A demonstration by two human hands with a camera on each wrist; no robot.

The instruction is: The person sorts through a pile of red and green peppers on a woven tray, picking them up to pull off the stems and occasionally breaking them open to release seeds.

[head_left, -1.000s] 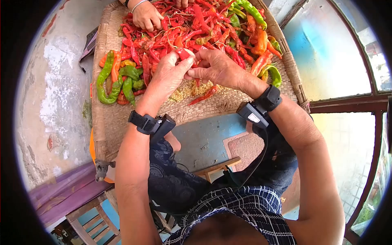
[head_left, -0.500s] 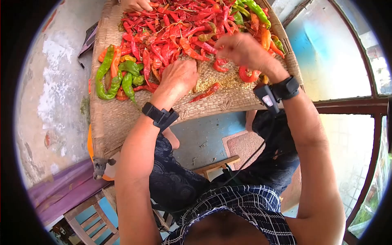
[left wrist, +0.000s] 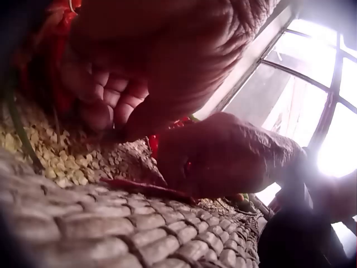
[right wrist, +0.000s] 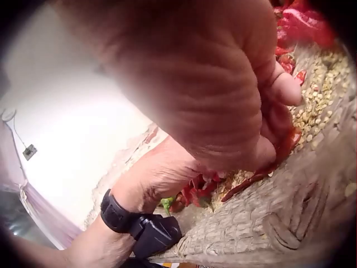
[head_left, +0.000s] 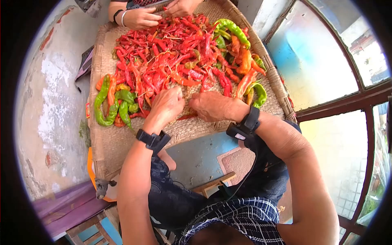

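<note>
A heap of red chili peppers (head_left: 163,57) covers much of a woven tray (head_left: 110,143). At its near edge my left hand (head_left: 167,104) is low, its fingers curled and nothing visible in them in the left wrist view. Close beside it my right hand (head_left: 218,107) is low over the tray, fingers bent. A thin dark red chili (right wrist: 245,187) lies on the weave, running under my right hand's edge; I cannot tell whether the fingers grip anything. Pale chili seeds (left wrist: 70,167) are scattered around my fingertips.
Green peppers (head_left: 105,102) lie at the tray's left, and orange and green peppers (head_left: 245,61) at its right. Across the tray another person's hands (head_left: 141,18) work at the heap's far edge. A framed window (head_left: 326,61) stands on the right, a worn wall (head_left: 53,102) on the left.
My hands held a red chili together, then separated, the right one swinging up to the right. Now both are low and close together. The view has shifted, showing more of the other person's hands.
</note>
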